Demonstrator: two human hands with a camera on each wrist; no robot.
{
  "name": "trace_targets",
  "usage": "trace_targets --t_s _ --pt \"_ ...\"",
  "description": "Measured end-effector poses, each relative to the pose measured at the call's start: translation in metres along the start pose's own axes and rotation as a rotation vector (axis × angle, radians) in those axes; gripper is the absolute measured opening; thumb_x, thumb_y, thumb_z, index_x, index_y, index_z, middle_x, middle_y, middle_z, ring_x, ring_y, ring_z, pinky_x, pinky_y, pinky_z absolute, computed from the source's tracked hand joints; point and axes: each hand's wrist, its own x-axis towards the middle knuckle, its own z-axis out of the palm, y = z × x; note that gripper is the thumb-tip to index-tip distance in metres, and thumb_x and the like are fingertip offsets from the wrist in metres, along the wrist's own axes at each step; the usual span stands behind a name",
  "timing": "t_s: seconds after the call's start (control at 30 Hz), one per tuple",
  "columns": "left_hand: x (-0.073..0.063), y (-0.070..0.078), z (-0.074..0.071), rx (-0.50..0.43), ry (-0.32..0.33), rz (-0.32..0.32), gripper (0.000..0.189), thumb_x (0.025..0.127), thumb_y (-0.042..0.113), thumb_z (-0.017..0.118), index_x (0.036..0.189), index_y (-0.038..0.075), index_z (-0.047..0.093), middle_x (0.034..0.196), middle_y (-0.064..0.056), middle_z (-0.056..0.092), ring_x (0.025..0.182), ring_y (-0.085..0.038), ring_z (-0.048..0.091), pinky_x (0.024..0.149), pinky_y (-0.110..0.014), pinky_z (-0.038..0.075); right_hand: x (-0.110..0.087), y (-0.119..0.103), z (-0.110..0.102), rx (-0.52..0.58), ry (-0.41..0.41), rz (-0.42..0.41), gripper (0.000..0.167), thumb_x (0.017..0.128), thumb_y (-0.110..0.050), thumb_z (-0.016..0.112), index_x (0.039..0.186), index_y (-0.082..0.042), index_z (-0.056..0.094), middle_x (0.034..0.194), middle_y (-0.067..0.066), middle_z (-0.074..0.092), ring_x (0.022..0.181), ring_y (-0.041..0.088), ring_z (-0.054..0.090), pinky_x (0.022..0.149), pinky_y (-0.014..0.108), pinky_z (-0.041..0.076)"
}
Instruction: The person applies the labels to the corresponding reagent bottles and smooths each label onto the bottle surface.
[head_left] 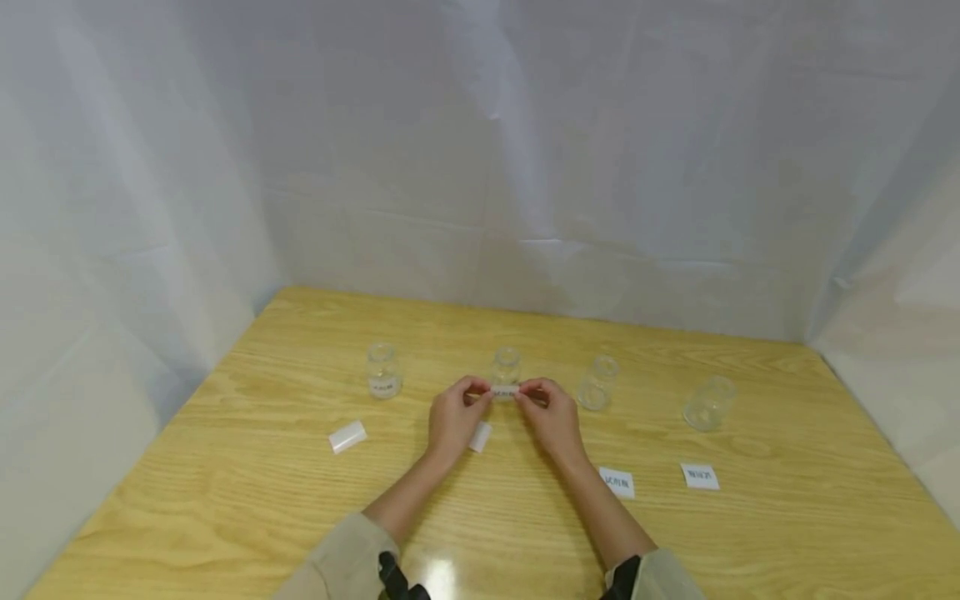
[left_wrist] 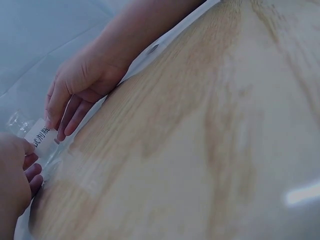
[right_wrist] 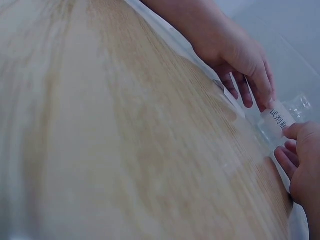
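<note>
In the head view, my left hand point(head_left: 453, 419) pinches the left end of a white printed label point(head_left: 505, 390) between thumb and fingertips. My right hand point(head_left: 552, 419) pinches its other end the same way. The label is stretched level across the front of a small clear glass bottle point(head_left: 507, 362), close against its side. Both wrist views show dark printed characters on the label point(left_wrist: 40, 139), with thumbs at its two ends and the other fingers around the bottle's sides. Just below the left hand lies a white slip point(head_left: 480, 437), partly hidden by it.
To the left stands a glass bottle point(head_left: 384, 373) bearing a label, with a white slip point(head_left: 348, 437) in front. Two bare bottles, one nearer point(head_left: 597, 383) and one farther right point(head_left: 709, 404), stand behind two printed labels, point(head_left: 617, 482) being the left label. White sheeting point(head_left: 525, 167) encloses the wooden table.
</note>
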Motion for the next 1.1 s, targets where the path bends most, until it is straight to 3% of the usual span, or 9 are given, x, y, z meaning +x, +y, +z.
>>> trace_targets --t_s 0.2,0.47,0.67,1.1 --pt "0.0007 -0.0003 -0.0004 0.015 0.005 -0.004 0.007 0.082 0.012 0.069 0.085 0.006 0.069 0.080 -0.004 0.068 0.065 -0.014 0.060 0.052 -0.024 0.046 0.0010 -0.0012 0.0013 -0.015 0.000 0.024 0.007 0.081 0.000 0.067 0.086 0.002 0.064 0.096 0.015 0.065 0.090 0.028 0.063 0.072 0.029 0.051" --pt "0.0012 -0.0006 -0.0011 0.010 -0.003 -0.014 0.007 0.082 0.012 0.069 0.086 0.006 0.069 0.080 -0.004 0.068 0.065 -0.014 0.061 0.051 -0.024 0.046 0.0012 -0.0002 0.0023 -0.004 0.007 0.013 0.009 0.081 -0.003 0.069 0.087 0.003 0.065 0.096 0.016 0.065 0.090 0.030 0.062 0.074 0.036 0.050" --pt "0.0010 -0.0026 -0.0014 0.016 0.008 -0.007 0.007 0.082 0.013 0.069 0.085 0.007 0.069 0.080 -0.004 0.068 0.065 -0.015 0.060 0.052 -0.025 0.046 0.0013 -0.0003 0.0032 -0.024 0.009 0.012 0.008 0.080 -0.002 0.069 0.086 0.002 0.065 0.092 0.013 0.065 0.088 0.027 0.063 0.072 0.031 0.051" --pt "0.0034 -0.0023 -0.0008 0.035 0.008 -0.024 0.008 0.082 0.015 0.069 0.085 0.008 0.070 0.078 -0.002 0.067 0.063 -0.012 0.058 0.051 -0.025 0.045 0.0031 0.0001 0.0031 -0.040 0.013 0.001 0.007 0.080 -0.001 0.069 0.085 0.001 0.065 0.091 0.013 0.065 0.087 0.027 0.063 0.072 0.034 0.051"
